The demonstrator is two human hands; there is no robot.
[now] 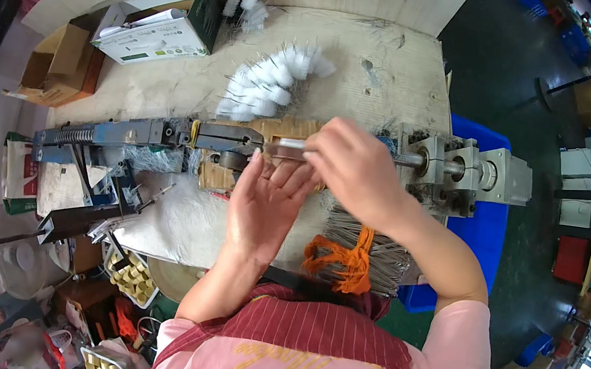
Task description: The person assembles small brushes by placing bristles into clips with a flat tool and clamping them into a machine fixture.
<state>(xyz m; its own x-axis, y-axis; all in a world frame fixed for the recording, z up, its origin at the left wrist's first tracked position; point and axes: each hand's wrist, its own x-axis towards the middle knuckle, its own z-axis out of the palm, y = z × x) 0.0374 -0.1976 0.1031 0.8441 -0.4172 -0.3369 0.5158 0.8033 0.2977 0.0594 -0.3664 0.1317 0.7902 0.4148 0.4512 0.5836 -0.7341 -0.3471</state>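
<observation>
My left hand (264, 210) is palm up below the machine's dark jaws (226, 136), its fingers stretched out and its thumb tip close to the jaw ends. To its right, my right hand (356, 167) bends over the machine line with fingertips pinched together at the right end of a short shiny metal piece (290, 143). What lies inside that pinch is hidden. White bristle brushes (269, 84) with wire stems lie in a row beyond the jaws. A bundle of thin metal wires (386, 249), tied with an orange cloth (342, 257), rests in front of my right forearm.
At right, a shaft in metal bearing blocks (438, 164) joins the machine, with a blue bin (477, 236) below. Cardboard boxes (67, 63) and a white-green box (157, 35) stand at the back left. A dark bar mechanism (85, 217) juts out front left, above trays of yellowish pieces (134, 279).
</observation>
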